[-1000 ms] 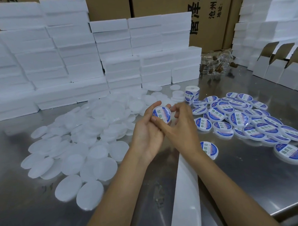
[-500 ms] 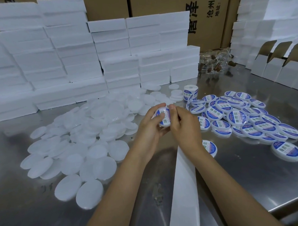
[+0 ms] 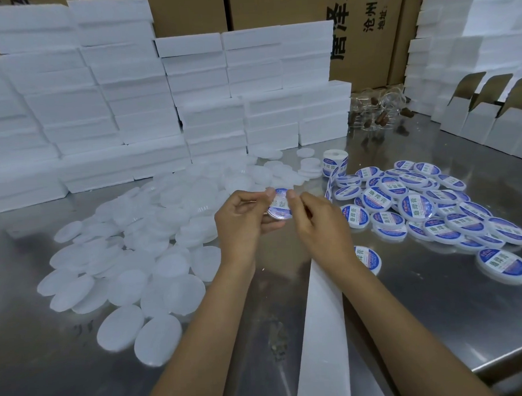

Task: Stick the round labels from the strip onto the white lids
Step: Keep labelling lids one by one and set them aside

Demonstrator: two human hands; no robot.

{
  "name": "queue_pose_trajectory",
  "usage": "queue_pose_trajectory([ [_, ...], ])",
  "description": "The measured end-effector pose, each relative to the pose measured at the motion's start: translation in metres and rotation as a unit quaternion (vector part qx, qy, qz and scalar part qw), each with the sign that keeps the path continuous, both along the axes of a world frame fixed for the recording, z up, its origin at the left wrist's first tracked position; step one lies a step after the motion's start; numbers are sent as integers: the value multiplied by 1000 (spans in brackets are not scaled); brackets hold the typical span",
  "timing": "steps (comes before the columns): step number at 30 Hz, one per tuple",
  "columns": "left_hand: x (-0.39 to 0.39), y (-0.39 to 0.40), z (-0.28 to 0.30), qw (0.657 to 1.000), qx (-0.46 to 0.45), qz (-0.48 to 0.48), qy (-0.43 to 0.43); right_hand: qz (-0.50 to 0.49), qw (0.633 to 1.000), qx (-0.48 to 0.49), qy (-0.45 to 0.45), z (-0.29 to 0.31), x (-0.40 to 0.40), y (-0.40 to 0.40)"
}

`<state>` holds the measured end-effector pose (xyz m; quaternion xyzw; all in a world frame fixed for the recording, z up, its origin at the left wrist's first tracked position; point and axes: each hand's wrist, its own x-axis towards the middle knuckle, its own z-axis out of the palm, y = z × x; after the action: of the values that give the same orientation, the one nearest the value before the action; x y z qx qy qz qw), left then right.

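Head view: both hands, left hand (image 3: 239, 219) and right hand (image 3: 317, 222), are pinching one lid (image 3: 279, 207). Thumbs should be smoothing its label (image 3: 281, 203) outward, flat.

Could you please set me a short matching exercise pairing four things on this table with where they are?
Things:
1. plain white lids
2. labelled lids
3. label roll
4. lid being labelled

Places:
A. held between the left hand and right hand
B. heaped on the table's right side
C. spread over the table's left side
D. standing behind the labelled heap, near the foam blocks

Pairs: 1-C, 2-B, 3-D, 4-A
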<state>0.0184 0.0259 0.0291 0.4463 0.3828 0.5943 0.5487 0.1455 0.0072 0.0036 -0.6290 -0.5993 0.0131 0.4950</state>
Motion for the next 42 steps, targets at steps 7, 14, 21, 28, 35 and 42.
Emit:
queue_pose_trajectory([
  [7,4,-2,1,993,22,-101,63,-56,998,16,15,-4,6,3],
  [14,-1,-2,0,995,28,-85,34,35,993,6,111,-3,4,1],
  [21,4,-3,-2,997,23,-70,20,53,990,4,131,-1,6,-1],
  [28,2,0,-2,993,16,-112,43,4,995,-25,95,1,1,-2],
  [35,-2,2,-3,992,29,-123,30,111,985,-66,116,4,17,-7],
  [42,6,4,-10,991,22,-124,49,117,968,-103,196,12,29,-12],
])
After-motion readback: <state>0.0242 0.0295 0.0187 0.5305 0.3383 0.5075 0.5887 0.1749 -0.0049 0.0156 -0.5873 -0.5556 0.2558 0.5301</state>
